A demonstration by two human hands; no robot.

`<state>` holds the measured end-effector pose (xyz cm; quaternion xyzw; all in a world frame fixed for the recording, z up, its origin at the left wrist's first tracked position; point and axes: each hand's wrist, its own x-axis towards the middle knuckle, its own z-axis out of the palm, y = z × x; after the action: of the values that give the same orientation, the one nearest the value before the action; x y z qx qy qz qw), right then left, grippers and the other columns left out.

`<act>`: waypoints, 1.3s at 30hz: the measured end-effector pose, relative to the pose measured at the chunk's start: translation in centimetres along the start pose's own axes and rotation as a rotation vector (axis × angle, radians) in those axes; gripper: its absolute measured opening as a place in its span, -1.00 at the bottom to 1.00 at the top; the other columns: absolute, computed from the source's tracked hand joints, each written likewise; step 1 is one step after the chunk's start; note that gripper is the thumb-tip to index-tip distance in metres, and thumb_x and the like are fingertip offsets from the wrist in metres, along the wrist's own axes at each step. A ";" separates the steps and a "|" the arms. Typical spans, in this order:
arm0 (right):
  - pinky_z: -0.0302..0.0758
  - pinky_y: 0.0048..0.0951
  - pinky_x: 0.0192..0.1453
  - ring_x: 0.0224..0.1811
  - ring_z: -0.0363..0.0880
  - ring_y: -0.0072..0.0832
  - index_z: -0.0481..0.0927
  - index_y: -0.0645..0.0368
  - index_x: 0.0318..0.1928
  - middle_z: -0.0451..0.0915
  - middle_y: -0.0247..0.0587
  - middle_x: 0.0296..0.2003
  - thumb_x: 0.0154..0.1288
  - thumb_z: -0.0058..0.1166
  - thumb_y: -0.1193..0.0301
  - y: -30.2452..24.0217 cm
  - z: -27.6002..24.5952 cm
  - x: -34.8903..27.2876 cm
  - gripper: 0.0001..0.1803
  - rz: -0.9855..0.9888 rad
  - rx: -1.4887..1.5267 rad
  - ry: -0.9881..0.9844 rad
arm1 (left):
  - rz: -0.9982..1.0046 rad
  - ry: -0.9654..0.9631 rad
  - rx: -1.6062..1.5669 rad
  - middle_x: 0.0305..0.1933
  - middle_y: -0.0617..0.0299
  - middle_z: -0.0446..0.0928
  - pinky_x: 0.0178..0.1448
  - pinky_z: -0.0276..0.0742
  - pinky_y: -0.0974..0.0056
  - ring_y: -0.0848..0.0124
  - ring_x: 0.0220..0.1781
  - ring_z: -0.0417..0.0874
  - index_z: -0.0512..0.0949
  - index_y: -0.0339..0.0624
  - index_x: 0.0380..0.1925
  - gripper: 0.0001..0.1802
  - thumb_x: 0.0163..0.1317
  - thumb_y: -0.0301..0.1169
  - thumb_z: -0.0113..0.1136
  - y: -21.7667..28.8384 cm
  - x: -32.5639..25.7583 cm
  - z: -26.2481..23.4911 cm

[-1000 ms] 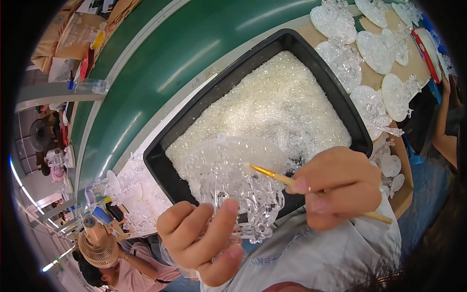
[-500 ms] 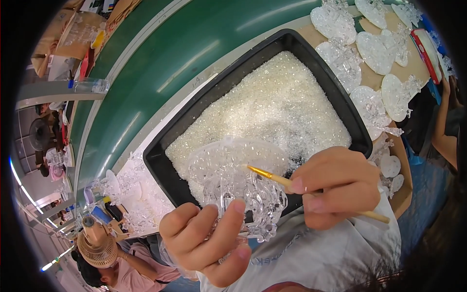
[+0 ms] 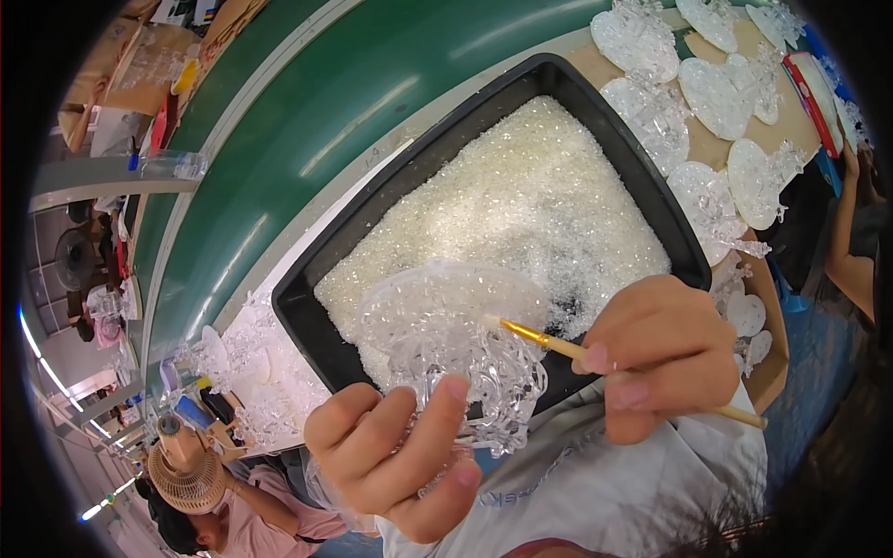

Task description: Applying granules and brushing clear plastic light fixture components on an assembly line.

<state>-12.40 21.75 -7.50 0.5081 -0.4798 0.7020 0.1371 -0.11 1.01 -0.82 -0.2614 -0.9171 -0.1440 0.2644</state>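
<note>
Right fingers (image 3: 646,339) pinch a brush (image 3: 555,344), shifted rightward to another part of the clear ornament (image 3: 442,307) the left hand (image 3: 400,456) grips over the black tray's (image 3: 625,144) near edge

Glossy green worktop (image 3: 400,65), grey beam (image 3: 102,179), blue floor (image 3: 817,367), bright strip lights (image 3: 95,511)

Above the near edge of a black four-sided plastic tray (image 3: 625,153) holding glittering whitish granules (image 3: 502,195), the left hand (image 3: 395,460) grips a clear ornate plastic piece (image 3: 474,367) while the right hand (image 3: 660,358) holds a gold-ferruled wooden brush (image 3: 558,345), its pale tip (image 3: 493,321) at the piece's rounded plate (image 3: 437,298).
</note>
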 end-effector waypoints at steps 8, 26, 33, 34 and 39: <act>0.59 -0.45 -0.58 -0.64 0.57 -0.43 0.48 0.24 -0.29 0.60 -0.01 -0.42 -0.09 0.12 0.64 -0.7 0.6 0.4 -0.74 0.100 -0.127 0.056 | 0.006 0.016 0.004 -0.24 0.05 0.71 -0.42 0.30 0.30 0.34 -0.52 0.50 0.30 0.06 -0.17 -0.72 0.15 -0.38 0.16 -0.1 0.1 0.0; 0.62 -0.50 -0.51 -0.53 0.56 -0.41 0.50 0.27 -0.34 0.53 -0.02 -0.33 -0.01 0.15 0.63 -0.9 0.8 0.6 -0.83 0.256 -0.011 -0.011 | -0.201 0.418 -0.254 -0.40 -0.18 0.66 -0.53 0.22 0.40 0.45 -0.66 0.28 0.38 -0.29 -0.09 -0.73 0.22 -0.61 0.14 -4.3 -1.8 2.9; 0.63 -0.52 -0.49 -0.52 0.56 -0.46 0.49 0.28 -0.30 0.53 0.04 -0.30 0.04 0.09 0.68 -1.2 0.5 0.4 -0.83 0.326 -0.013 -0.073 | -0.264 0.290 -0.217 -0.32 -0.29 0.63 -0.13 0.56 0.29 0.24 -0.34 0.67 0.27 -0.49 0.04 -0.59 0.38 -0.41 0.14 -3.4 -2.9 1.3; 0.63 -0.52 -0.48 -0.52 0.56 -0.46 0.48 0.28 -0.29 0.53 0.04 -0.29 0.05 0.09 0.67 -1.3 0.6 0.5 -0.82 0.348 0.016 -0.058 | -0.273 0.292 -0.222 -0.32 -0.28 0.63 -0.13 0.57 0.29 0.24 -0.34 0.67 0.27 -0.49 0.04 -0.59 0.38 -0.40 0.15 -3.4 -2.9 1.3; 0.65 -0.52 -0.46 -0.52 0.57 -0.46 0.47 0.27 -0.26 0.53 0.04 -0.28 0.08 0.13 0.66 -1.2 0.6 0.1 -0.81 0.345 -0.003 -0.060 | -0.311 0.318 -0.267 -0.34 -0.25 0.64 -0.15 0.57 0.32 0.27 -0.36 0.67 0.31 -0.48 0.02 -0.58 0.37 -0.36 0.18 -3.5 -2.7 1.3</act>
<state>-11.24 21.83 -6.76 0.4388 -0.5646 0.6991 0.0010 -0.59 -2.43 -3.85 -0.1236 -0.8660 -0.3419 0.3433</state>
